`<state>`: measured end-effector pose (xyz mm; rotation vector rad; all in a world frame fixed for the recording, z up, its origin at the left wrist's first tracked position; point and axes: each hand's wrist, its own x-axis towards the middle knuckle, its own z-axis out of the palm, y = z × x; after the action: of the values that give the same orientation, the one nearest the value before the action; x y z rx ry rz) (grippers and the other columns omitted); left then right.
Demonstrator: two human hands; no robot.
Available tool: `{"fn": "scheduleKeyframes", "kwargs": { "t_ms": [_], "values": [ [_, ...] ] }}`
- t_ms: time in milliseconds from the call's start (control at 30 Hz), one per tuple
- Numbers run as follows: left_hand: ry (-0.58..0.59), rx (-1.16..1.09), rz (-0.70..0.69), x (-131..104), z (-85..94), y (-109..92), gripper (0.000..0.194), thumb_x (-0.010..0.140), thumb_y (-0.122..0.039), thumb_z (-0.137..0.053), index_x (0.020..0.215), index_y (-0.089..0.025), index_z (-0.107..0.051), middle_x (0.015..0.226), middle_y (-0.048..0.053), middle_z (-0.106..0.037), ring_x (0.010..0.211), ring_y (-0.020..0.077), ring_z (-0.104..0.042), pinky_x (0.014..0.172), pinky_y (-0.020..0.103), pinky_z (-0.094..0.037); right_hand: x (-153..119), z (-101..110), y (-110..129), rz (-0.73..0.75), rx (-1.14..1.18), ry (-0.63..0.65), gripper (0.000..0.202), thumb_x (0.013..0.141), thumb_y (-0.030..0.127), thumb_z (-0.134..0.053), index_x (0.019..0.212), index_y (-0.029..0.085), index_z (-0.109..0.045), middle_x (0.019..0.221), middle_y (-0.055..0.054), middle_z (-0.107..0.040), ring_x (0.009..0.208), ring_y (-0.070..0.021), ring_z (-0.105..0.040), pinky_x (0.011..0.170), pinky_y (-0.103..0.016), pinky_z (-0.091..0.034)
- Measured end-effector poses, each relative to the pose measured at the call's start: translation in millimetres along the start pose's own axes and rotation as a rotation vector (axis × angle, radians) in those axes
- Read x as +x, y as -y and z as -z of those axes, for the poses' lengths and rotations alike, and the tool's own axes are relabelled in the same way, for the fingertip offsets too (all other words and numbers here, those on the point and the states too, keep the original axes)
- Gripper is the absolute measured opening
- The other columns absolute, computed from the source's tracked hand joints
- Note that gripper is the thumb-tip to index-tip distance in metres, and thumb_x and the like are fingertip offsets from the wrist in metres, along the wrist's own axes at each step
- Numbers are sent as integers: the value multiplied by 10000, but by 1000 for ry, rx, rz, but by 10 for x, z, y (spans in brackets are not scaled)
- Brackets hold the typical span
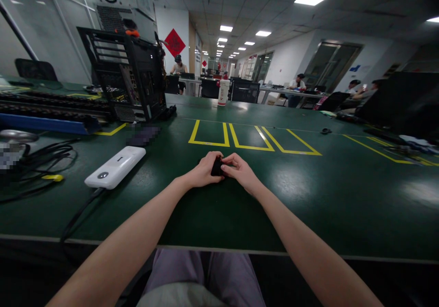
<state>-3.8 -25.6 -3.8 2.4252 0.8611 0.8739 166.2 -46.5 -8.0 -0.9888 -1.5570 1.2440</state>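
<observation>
One small black object (216, 167) sits at or just above the green table (308, 224). Left hand (204, 170) grasps it, apparently as steadying grip; right hand (239, 169) brings fingertips to its other side, pinch or mere touch, cannot tell. Fingers hide most of it; kind unclear. Beyond, yellow tape (210, 144), likely marking places. Left, white power bank (116, 167); its cable (80, 213) drops out of sight past the edge.

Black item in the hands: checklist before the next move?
1. Left hand on the black item: ok.
2. Right hand at the black item: ok, fingertips at its right side.
3. Black item fully visible: not ok, hands cover part.
4. Black item resting on the green table: cannot tell.
5. White device apart from both hands: ok, off to the left.
</observation>
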Motion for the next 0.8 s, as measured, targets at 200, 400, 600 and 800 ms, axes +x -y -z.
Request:
{"fn": "scheduleKeyframes", "kwargs": {
  "t_ms": [200, 400, 600, 800],
  "values": [
    [7, 13, -8, -2, -1, -1, 570, 652, -273, -623, 1131, -189, -326, 1085, 84, -434, 1011, 249, -459, 888, 422, -378, 28, 4, -22, -26, -18, -3, 277, 693, 315, -611, 935, 224, -511, 961, -17, -534, 919, -166, -540, 826, -364, -434],
    [-6, 21, 1, 5, -24, 36, 596, 634, -278, -639, 1132, -197, -322, 1082, 80, -433, 1012, 258, -458, 882, 436, -377, 3, 24, 15, 11, 4, 30, 280, 658, 289, -648, 894, 222, -512, 926, 1, -543, 842, -141, -556, 792, -333, -438],
    [-7, 14, -20, 8, -13, 35, 584, 644, -280, -632, 1133, -191, -325, 1083, 83, -433, 1016, 251, -452, 893, 425, -370, 17, 9, -10, 23, -26, -21, 273, 675, 310, -630, 910, 227, -518, 945, -3, -529, 814, -134, -554, 780, -329, -437],
    [-4, 12, -35, 9, -11, 27, 564, 649, -266, -623, 1123, -189, -326, 1072, 79, -436, 1007, 246, -455, 883, 415, -378, 13, 38, 10, 0, -20, 41, 295, 670, 260, -633, 945, 231, -530, 990, -11, -537, 886, -152, -554, 833, -352, -417]
  ]
}}
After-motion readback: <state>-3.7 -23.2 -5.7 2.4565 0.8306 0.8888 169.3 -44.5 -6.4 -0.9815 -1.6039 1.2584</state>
